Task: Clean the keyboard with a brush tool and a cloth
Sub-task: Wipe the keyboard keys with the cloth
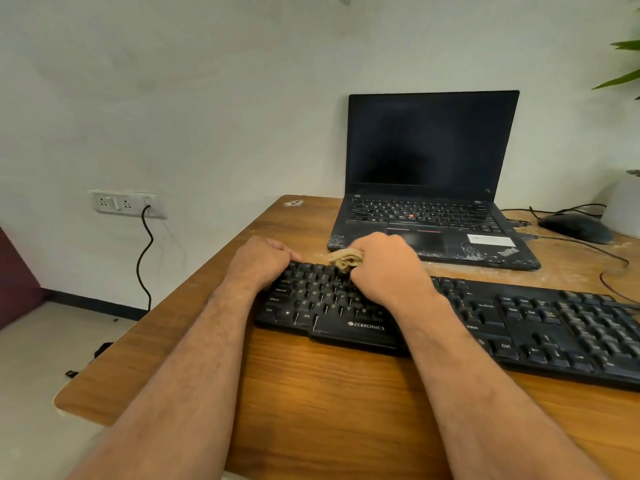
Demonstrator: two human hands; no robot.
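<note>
A black Zebronics keyboard lies across the wooden desk. My right hand is closed on a bunched tan cloth and presses it on the upper left key rows. My left hand grips the keyboard's far left corner, fingers curled over its top edge. No brush tool shows anywhere in the view.
An open black laptop with a dark screen stands just behind the keyboard. A black mouse and cables lie at the right, beside a white plant pot. A wall socket with a black cord is at the left, past the desk's edge.
</note>
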